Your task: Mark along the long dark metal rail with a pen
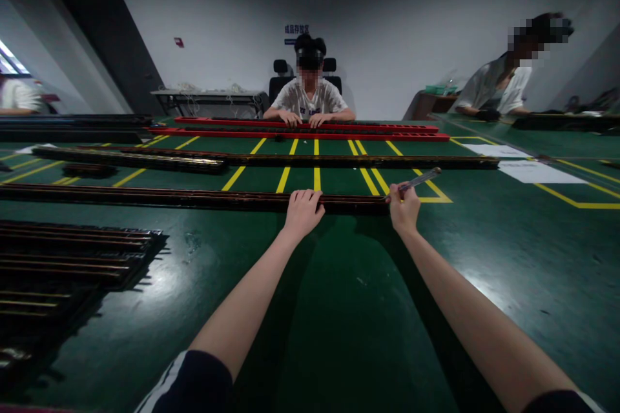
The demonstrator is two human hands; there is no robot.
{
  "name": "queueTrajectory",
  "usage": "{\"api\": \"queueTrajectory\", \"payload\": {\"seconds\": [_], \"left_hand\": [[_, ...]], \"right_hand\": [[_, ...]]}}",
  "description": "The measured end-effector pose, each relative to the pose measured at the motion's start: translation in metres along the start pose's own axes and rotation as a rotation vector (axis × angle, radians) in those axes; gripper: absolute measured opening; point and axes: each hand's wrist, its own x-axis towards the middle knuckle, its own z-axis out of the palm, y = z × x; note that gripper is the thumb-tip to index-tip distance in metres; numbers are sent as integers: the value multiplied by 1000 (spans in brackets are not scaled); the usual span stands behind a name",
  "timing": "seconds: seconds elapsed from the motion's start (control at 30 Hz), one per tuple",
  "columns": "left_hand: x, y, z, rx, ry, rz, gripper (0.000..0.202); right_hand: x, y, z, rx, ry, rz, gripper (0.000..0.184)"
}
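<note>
Green matting (pixel 339 310) marked with yellow lines covered the wide bench, where a co-worker (pixel 310 100) sat opposite behind red rails (pixel 300 135). Your left hand (pixel 303 211) lay flat, fingers spread, pressing on a long dark rail (pixel 194 199) that ran across in front of you. Your right hand (pixel 404 205) was pinched shut on a thin metal tool (pixel 419 179) at the rail's right end. That rail looked stiff, narrow and probably whippy over its length, so support near the middle seemed wise.
</note>
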Motion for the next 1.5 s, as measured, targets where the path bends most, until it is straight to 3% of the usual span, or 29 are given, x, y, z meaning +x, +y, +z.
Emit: {"api": "queueTrajectory", "payload": {"seconds": [0.87, 1.07, 1.5], "left_hand": [[0, -2, 3, 17, 6, 8, 36], [0, -1, 0, 1, -7, 2, 36], [0, -2, 1, -2, -11, -3, 35]], "right_hand": [[-2, -4, 3, 20, -26, 3, 45], [-2, -3, 3, 25, 12, 31, 50], [2, 4, 2, 52, 150, 122, 41]]}}
